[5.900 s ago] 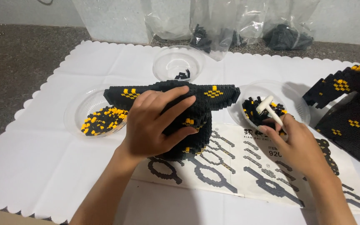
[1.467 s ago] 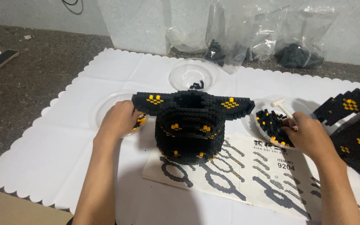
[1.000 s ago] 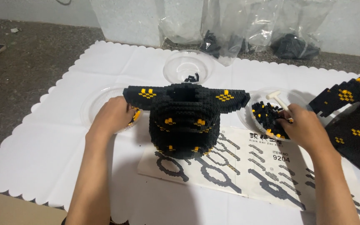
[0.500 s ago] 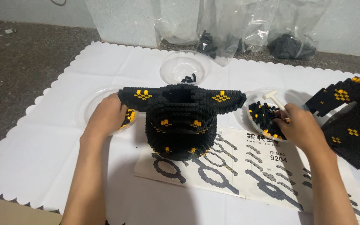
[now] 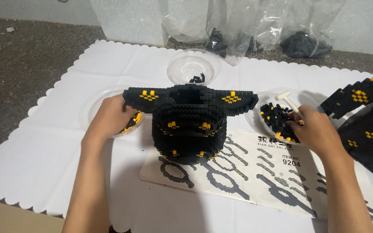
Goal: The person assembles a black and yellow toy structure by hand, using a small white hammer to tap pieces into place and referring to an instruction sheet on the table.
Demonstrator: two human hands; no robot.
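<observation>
White mat: left hand [image 5: 109,118] curled in left dish [image 5: 92,103]; right hand [image 5: 318,131] fingers pinching bricks [image 5: 277,123].

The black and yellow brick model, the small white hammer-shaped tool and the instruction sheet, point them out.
black and yellow brick model [image 5: 191,125]: head view, front of its rounded body.
small white hammer-shaped tool [image 5: 288,100]: head view, its handle.
instruction sheet [image 5: 264,170]: head view, printed middle area.

Left hand's [image 5: 109,118] fingertips were hidden under the black brick model's [image 5: 191,125] wing; second model [image 5: 368,125], beyond the right hand [image 5: 318,131], got cropped.
</observation>
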